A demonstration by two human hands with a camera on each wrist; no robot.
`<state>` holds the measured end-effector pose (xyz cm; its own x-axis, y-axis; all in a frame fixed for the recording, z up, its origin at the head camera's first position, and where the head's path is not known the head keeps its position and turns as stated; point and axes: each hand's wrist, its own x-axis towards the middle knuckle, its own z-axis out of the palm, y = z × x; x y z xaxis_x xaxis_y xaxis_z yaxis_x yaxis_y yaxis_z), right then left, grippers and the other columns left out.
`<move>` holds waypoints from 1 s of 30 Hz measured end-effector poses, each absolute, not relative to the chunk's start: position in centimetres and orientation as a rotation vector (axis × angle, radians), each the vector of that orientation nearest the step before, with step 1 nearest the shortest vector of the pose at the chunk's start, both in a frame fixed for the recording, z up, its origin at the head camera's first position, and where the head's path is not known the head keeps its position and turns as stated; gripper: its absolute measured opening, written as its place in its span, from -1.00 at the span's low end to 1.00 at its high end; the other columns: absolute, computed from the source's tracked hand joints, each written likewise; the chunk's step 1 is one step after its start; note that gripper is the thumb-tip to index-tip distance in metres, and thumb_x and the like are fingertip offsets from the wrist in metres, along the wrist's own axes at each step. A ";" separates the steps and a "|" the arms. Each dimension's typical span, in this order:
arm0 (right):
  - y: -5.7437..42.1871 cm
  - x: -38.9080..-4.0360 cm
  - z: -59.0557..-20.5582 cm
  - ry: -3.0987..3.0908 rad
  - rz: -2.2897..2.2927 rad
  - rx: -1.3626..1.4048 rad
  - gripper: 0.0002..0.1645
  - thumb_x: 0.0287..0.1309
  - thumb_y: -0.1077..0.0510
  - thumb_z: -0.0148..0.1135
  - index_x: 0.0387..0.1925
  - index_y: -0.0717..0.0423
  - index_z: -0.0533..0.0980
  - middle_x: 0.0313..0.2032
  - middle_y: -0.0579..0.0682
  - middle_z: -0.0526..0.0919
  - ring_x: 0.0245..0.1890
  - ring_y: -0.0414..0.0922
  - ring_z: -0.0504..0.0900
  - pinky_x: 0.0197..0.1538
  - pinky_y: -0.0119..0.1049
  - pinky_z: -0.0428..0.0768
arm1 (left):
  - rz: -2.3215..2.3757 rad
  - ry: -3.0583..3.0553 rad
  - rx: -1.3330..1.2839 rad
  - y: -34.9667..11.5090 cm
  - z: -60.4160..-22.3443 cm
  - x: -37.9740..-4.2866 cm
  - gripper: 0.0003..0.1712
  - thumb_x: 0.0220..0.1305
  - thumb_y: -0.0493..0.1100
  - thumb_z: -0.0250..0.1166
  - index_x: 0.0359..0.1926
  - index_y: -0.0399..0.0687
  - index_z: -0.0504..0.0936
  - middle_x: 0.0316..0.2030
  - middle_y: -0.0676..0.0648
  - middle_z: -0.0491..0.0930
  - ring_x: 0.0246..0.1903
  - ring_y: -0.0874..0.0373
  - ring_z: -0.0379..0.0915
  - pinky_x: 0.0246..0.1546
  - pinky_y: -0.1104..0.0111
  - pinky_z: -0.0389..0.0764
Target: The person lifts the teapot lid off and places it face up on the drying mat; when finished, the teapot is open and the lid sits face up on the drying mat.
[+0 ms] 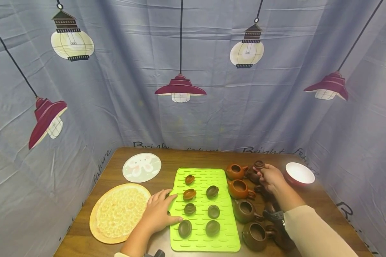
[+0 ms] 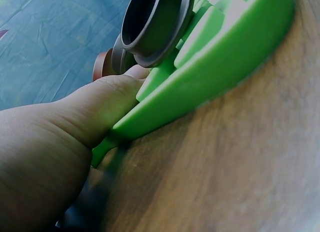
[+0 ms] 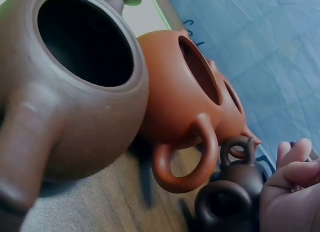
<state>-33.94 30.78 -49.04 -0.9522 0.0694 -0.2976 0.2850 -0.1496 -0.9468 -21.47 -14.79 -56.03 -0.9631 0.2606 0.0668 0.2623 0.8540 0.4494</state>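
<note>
My right hand pinches a small dark brown teapot lid just above a dark teapot at the back right. Spread over the left edge of the green ridged mat is my left hand, its thumb lying on the mat near a dark lid. Two orange lids and several brown lids lie on the mat in two columns. Along its right side stand lidless teapots: two orange ones, a brown one and a dark brown one.
More dark teapots stand in a second column, partly hidden by my right forearm. A white bowl with a red outside sits at the far right. To the left lie a round yellow mat and a pale round rabbit mat. Curtains enclose the table.
</note>
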 end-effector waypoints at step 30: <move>25.3 -33.0 -49.1 1.801 -2.265 0.258 -0.69 0.63 0.29 -0.13 0.28 0.08 0.30 -0.08 -0.05 0.68 -0.47 -0.40 0.46 -0.55 -0.64 0.35 | -0.742 -3.026 -0.428 -14.8 -56.2 -21.6 0.11 -0.03 0.59 0.45 0.46 0.17 0.49 0.56 -0.07 0.24 0.56 -0.25 0.07 0.51 -0.29 0.06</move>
<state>-32.98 25.32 -49.14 -0.9566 -0.0740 -0.2817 0.2912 -0.2139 -0.9324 -21.58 -14.81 -56.17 -0.9629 0.2630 0.0608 0.2613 0.8515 0.4546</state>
